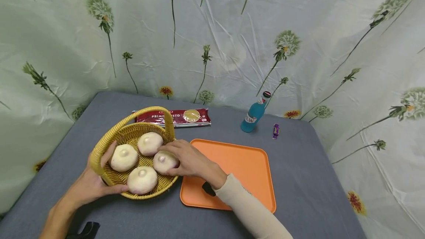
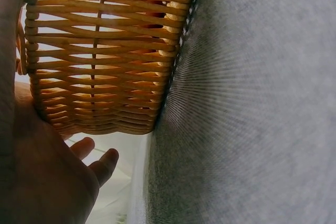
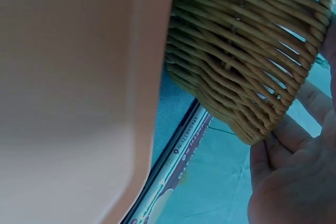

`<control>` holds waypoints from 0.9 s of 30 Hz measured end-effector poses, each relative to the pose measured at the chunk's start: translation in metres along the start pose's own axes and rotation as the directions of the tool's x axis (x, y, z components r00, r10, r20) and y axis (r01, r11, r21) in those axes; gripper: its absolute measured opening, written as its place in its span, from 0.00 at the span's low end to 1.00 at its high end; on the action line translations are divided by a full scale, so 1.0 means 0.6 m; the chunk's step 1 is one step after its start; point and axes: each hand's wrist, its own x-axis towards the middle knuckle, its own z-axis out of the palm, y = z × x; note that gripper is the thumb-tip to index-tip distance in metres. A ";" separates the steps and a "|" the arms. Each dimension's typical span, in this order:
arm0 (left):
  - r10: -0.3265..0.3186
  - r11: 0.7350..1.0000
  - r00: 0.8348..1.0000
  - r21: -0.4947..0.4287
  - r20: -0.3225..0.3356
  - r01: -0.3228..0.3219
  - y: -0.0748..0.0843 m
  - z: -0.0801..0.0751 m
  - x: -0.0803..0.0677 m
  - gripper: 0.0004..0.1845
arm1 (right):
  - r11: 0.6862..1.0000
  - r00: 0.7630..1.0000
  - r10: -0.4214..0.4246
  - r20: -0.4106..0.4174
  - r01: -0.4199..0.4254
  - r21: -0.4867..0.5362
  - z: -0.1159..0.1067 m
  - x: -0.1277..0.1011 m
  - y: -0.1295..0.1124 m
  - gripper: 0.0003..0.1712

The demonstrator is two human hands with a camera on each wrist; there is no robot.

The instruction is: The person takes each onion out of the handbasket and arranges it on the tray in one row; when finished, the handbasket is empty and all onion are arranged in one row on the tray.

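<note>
A yellow wicker basket (image 1: pixel 132 135) with a hoop handle stands on the grey table and holds several pale round buns. My left hand (image 1: pixel 109 172) grips its near-left rim by the handle's foot, thumb along the front edge. My right hand (image 1: pixel 179 159) reaches in from the right, fingers curled over the right-hand bun (image 1: pixel 162 161). Other buns lie at the left (image 1: pixel 123 157), back (image 1: pixel 149 143) and front (image 1: pixel 142 180). The left wrist view shows the basket's woven wall (image 2: pixel 100 51) beside my palm (image 2: pixel 58 177). In the right wrist view the basket (image 3: pixel 241 51) sits above my right hand (image 3: pixel 294 182).
An orange tray (image 1: pixel 245 165) lies just right of the basket, seen up close as the tray (image 3: pixel 68 87). A red pasta packet (image 1: pixel 172 116) lies behind the basket. A blue bottle (image 1: pixel 254 113) and a purple sweet (image 1: pixel 275 131) stand near the back. Flowered cloth hangs behind.
</note>
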 end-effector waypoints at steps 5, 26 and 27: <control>0.010 1.000 1.000 0.001 -0.008 -0.010 0.001 -0.001 0.001 0.75 | 1.000 1.000 -0.014 -0.018 0.014 -0.002 0.000 0.002 0.001 0.34; -0.002 0.998 1.000 -0.067 0.013 0.003 0.003 0.001 0.002 0.76 | 0.997 0.990 -0.038 -0.136 0.048 0.067 -0.005 -0.010 -0.003 0.28; -0.009 0.998 1.000 -0.065 0.016 0.010 0.003 0.001 0.002 0.76 | 0.996 0.989 -0.033 -0.142 0.044 0.077 -0.006 -0.012 -0.004 0.29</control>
